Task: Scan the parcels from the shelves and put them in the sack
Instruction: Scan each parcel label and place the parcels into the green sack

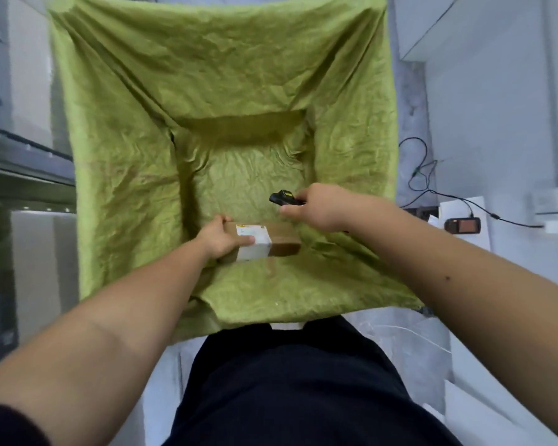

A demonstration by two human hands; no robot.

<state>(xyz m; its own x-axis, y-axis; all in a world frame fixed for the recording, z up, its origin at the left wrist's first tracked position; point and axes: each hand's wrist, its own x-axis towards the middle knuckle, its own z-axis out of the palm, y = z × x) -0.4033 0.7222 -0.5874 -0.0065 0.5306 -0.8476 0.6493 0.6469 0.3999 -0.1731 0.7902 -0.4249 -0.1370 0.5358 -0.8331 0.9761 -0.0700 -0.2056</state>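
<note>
The sack (136,156) is green woven cloth, matt and heavily crinkled. The parcel (281,241) is plain brown cardboard, matt, with a smooth white paper label (253,243). The scanner (282,198) looks like black plastic, slightly glossy. On the left, the shelf (20,162) is grey metal, smooth, with a dull sheen.

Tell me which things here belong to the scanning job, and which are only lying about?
Belong to the job:
- small brown cardboard parcel with white label, held by the left hand
- black handheld scanner, in the right hand
- large open green fabric sack

Just lying about:
- dark handheld device with reddish screen
- black cable
</note>
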